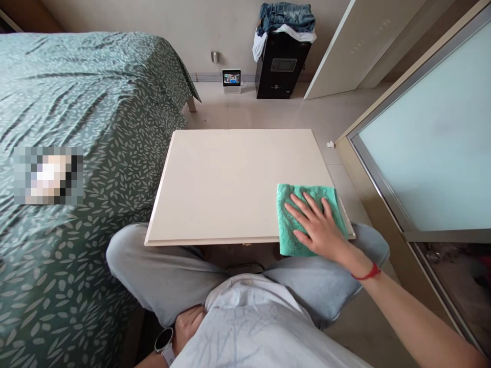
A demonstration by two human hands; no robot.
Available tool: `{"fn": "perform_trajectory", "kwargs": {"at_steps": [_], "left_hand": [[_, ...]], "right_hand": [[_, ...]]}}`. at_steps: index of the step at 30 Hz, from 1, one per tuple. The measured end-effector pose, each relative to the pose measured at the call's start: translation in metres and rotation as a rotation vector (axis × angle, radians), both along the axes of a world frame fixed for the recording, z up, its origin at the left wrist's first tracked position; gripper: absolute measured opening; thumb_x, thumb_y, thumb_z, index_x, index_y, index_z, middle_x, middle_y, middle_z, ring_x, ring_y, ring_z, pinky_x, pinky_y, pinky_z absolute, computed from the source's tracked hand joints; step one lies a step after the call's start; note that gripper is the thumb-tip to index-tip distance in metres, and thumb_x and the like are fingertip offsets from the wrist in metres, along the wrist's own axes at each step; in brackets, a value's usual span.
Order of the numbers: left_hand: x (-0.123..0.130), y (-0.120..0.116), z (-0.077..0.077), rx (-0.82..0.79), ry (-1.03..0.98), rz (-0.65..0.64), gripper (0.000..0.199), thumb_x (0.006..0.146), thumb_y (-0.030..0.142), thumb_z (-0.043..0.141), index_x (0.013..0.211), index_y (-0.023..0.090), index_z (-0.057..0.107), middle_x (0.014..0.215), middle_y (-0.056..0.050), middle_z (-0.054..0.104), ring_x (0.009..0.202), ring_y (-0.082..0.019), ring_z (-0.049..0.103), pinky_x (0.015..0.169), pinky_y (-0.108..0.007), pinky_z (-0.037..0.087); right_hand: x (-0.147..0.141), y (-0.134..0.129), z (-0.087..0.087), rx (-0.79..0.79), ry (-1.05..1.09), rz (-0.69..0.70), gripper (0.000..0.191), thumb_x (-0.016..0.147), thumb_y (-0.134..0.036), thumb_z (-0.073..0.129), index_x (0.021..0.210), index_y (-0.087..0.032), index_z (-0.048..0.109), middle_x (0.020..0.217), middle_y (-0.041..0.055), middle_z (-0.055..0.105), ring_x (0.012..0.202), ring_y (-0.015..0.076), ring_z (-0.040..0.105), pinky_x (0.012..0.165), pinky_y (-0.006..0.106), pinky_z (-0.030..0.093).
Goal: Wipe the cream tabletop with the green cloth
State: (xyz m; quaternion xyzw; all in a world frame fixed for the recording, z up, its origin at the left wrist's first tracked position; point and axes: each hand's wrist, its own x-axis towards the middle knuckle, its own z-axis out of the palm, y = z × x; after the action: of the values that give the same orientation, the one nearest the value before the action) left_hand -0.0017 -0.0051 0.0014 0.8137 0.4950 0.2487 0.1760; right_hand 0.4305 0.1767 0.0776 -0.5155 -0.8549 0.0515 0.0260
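A green cloth (287, 230) lies flat over the front right corner of a cream tabletop (230, 179), its lower edge hanging past the front. My right hand (316, 227) rests palm down on the cloth with its fingers spread, a red string round the wrist. Down by my left thigh, next to the white shirt, is my left hand (189, 322), with a watch (164, 340) on the wrist. Its fingers are partly hidden by the shirt and look curled; whether they hold anything cannot be seen.
A bed (115, 102) with a green leaf-patterned cover runs along the left. Beyond the table, a small screen (231, 79) and a black cabinet (282, 66) topped with folded jeans (287, 18) stand by the wall. A sliding glass door (433, 128) is at the right.
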Motion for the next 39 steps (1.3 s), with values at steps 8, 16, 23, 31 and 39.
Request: {"fn": "perform_trajectory", "kwargs": {"at_steps": [8,16,23,31,39], "left_hand": [[-0.002,0.002,0.000,-0.001,-0.003,-0.038,0.038,0.082,0.032,0.029,0.051,0.019,0.044,0.046,0.002,0.047,0.038,-0.007,0.046,0.039,-0.016,0.030],[-0.002,0.006,0.006,0.018,0.006,-0.062,0.032,0.081,0.029,0.033,0.051,0.020,0.041,0.045,0.004,0.045,0.037,-0.006,0.043,0.039,-0.016,0.029],[-0.004,0.003,0.000,0.023,0.000,-0.056,0.032,0.081,0.027,0.034,0.050,0.019,0.038,0.044,0.004,0.041,0.037,-0.005,0.040,0.040,-0.016,0.027],[-0.004,0.000,-0.007,-0.012,-0.038,-0.059,0.034,0.078,0.032,0.036,0.047,0.018,0.037,0.044,0.004,0.041,0.037,-0.006,0.040,0.039,-0.018,0.025],[-0.004,0.000,-0.005,-0.018,-0.025,-0.059,0.035,0.080,0.032,0.033,0.048,0.019,0.039,0.044,0.003,0.042,0.038,-0.006,0.041,0.041,-0.017,0.027]], "right_hand": [[-0.020,0.130,0.010,-0.070,0.017,-0.145,0.075,0.119,-0.057,0.051,0.192,-0.040,0.049,0.206,0.0119,0.025,0.188,0.0612,0.014,0.129,0.109,0.022],[-0.067,0.309,0.019,-0.104,0.037,-0.373,0.091,0.119,-0.073,0.034,0.199,-0.029,0.030,0.206,0.0215,0.018,0.187,0.0627,0.014,0.129,0.107,0.023],[-0.067,0.260,0.014,-0.080,0.061,-0.243,0.090,0.118,-0.069,0.042,0.197,-0.026,0.036,0.206,0.0203,0.022,0.186,0.0630,0.016,0.131,0.106,0.023],[-0.068,0.045,0.015,-0.066,-0.021,0.052,0.084,0.119,-0.061,0.052,0.197,-0.032,0.039,0.205,0.0158,0.024,0.186,0.0629,0.021,0.133,0.104,0.028],[-0.081,0.064,0.018,-0.118,-0.005,0.067,0.082,0.120,-0.060,0.057,0.197,-0.037,0.038,0.206,0.0166,0.023,0.188,0.0586,0.019,0.133,0.103,0.027]]}}
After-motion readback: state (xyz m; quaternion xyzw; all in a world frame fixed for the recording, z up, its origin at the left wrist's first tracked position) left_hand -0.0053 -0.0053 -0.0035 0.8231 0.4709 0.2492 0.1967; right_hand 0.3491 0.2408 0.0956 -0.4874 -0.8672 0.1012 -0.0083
